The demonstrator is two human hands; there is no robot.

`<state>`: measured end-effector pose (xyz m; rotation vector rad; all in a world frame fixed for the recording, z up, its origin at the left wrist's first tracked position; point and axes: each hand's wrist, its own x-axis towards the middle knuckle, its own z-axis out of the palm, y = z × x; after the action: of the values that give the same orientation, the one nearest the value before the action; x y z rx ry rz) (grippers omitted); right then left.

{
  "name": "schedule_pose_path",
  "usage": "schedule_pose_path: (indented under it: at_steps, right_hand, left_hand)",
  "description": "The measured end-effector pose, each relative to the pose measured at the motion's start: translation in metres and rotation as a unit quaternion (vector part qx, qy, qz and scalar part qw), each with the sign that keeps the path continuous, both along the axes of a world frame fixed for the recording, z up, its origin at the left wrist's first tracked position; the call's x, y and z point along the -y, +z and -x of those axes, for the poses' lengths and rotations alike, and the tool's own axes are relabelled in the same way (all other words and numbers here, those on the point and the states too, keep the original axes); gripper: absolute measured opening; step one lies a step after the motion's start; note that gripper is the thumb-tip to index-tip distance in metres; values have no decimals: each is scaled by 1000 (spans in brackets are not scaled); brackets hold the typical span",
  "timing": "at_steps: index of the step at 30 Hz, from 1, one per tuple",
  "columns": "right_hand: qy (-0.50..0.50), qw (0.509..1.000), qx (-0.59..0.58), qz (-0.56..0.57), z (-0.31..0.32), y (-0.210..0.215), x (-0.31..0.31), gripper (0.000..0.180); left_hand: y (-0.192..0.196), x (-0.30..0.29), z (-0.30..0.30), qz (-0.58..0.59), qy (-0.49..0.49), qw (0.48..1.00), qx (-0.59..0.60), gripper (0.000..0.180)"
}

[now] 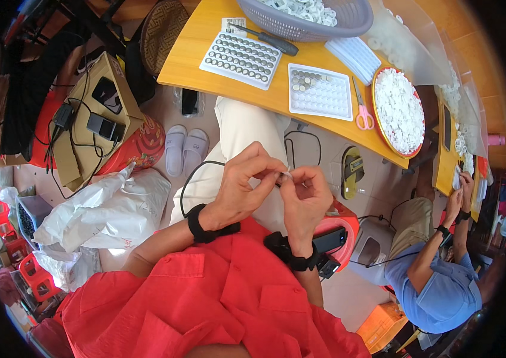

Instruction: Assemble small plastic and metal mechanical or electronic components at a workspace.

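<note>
Above my lap my left hand (247, 182) and my right hand (305, 200) meet, thumbs and forefingers pinched together. Between the fingertips is a tiny whitish piece (285, 175), mostly covered; its kind is too small to make out. On the wooden table (205, 27) ahead lies a white tray (213, 66) with rows of round, silvery button cells. To its right a second white tray (330, 106) holds such cells only in its far left part. Beside that are scissors (363, 113) with pink handles and a red-rimmed round tray (376, 122) heaped with small white plastic parts.
At the table's back stand a grey basket (339, 31) of white parts and a dark screwdriver (268, 39). White sacks (116, 209), a cardboard box (95, 110) and slippers (184, 149) are left. A person in blue (435, 289) works at right. Cables cross the floor.
</note>
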<state>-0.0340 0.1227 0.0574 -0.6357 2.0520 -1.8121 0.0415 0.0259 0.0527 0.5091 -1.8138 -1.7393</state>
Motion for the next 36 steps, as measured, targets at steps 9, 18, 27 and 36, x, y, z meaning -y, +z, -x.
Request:
schedule_pose_path:
  at_steps: [9, 18, 27, 36]
  right_hand:
    - [42, 986, 138, 83, 8, 7, -1, 13]
    - [-13, 980, -100, 169, -14, 29, -7, 26]
    - [35, 895, -420, 148, -5, 29, -16, 31]
    - [19, 920, -371, 126, -7, 36, -17, 31]
  left_hand:
    - [5, 0, -1, -28, 1, 1000, 4, 15]
    - [43, -6, -13, 271, 57, 958, -77, 28]
    - [35, -11, -17, 245, 94, 949, -173, 29]
    - [34, -6, -20, 271, 3, 943, -194, 23]
